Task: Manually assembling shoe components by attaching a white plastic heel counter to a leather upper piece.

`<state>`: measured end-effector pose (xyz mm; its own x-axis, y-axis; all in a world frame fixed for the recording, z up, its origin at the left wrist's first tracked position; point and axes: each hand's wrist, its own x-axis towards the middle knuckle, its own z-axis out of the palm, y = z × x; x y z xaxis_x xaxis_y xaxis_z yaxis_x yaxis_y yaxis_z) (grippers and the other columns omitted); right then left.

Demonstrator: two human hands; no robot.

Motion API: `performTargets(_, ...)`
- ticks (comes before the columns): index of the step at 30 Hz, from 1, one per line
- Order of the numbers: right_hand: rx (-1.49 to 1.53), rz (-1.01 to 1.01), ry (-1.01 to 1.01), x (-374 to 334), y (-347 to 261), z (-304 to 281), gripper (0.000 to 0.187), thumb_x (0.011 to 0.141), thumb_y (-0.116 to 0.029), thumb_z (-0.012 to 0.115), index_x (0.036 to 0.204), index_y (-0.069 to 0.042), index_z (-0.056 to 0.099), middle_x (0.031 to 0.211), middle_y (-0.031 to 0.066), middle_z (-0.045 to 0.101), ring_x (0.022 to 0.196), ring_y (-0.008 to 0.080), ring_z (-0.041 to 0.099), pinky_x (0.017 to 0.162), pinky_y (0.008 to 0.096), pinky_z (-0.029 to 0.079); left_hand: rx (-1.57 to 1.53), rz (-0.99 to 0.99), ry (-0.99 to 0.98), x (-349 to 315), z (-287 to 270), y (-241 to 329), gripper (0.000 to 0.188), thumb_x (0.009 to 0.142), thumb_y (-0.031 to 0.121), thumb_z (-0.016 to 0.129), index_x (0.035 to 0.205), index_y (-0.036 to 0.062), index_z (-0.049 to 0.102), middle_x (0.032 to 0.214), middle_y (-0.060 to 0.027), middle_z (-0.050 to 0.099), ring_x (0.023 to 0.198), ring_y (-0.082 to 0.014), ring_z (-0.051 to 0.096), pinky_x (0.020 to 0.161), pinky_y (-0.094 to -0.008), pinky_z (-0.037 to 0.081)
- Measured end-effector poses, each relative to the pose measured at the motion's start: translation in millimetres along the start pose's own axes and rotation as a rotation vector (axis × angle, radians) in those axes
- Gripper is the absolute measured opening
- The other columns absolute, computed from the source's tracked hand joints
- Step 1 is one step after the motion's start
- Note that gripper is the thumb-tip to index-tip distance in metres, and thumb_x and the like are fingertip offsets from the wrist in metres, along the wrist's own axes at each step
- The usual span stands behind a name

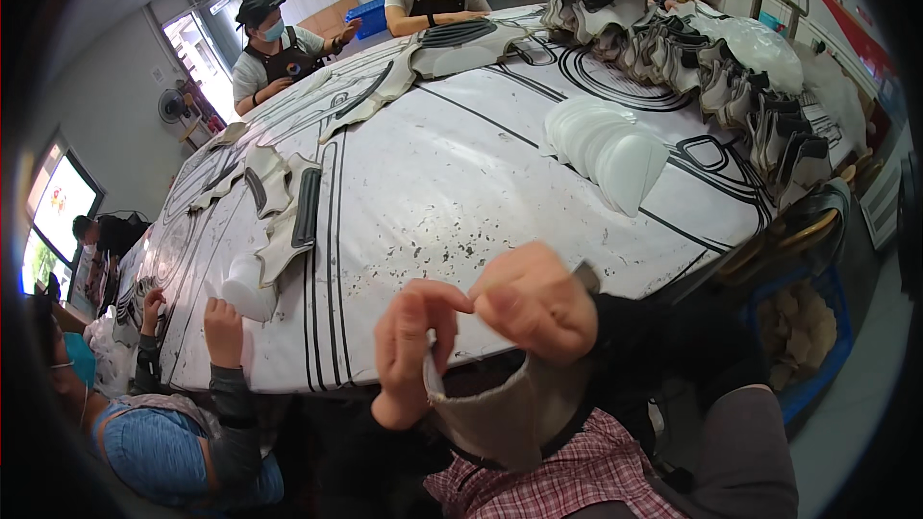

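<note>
A curved grey cloth piece (514, 418) is held at the near edge of the table (404, 183), above the lap. Its left rim is gripped by the left hand (409, 351). The right hand (538, 308) is curled against the left fingertips over the piece; whether anything is pinched by it cannot be told. Dark flecks (442, 252) are scattered just beyond. Farther right, overlapping white sheets (630, 168) are fanned out, with grey pieces (721, 86) lined up behind them.
</note>
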<state>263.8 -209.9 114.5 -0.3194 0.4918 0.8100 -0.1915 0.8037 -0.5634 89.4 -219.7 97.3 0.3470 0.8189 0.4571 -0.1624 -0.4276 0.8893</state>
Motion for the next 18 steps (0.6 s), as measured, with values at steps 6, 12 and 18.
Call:
performTargets(6, 0.089, 0.025, -0.032, 7, -3, 3, 0.042, 0.096, -0.010, 0.035, 0.054, -0.006, 0.037, 0.048, 0.0047, 0.039, 0.040, 0.0215, 0.039, 0.042, 0.0340, 0.030, -0.072, -0.053, 0.125, -3, 4, -6, 0.042, 0.105, 0.033, 0.029, 0.101, -0.0010, 0.055, 0.053, 0.0021, 0.044, 0.046, -0.0050, 0.035, 0.050, -0.0200, 0.028)
performTargets(12, 0.038, 0.146, -0.073, 5, -8, -9, 0.045, 0.098, -0.010, 0.033, 0.054, -0.005, 0.039, 0.049, 0.0048, 0.040, 0.040, 0.0214, 0.038, 0.043, 0.0335, 0.030, -0.094, -0.089, 0.088, 11, -17, -4, 0.040, 0.105, 0.034, 0.033, 0.101, 0.0011, 0.055, 0.049, 0.0051, 0.037, 0.050, -0.0053, 0.034, 0.059, -0.0221, 0.033)
performTargets(18, 0.182, 0.070, -0.060, 2, -3, 16, 0.037, 0.093, -0.006, 0.038, 0.057, -0.003, 0.044, 0.052, 0.0049, 0.046, 0.041, 0.0221, 0.042, 0.043, 0.0336, 0.033, -0.452, -0.424, -0.027, 8, 0, -4, 0.035, 0.104, 0.033, 0.036, 0.097, 0.0031, 0.054, 0.048, 0.0055, 0.038, 0.047, -0.0026, 0.032, 0.046, -0.0192, 0.023)
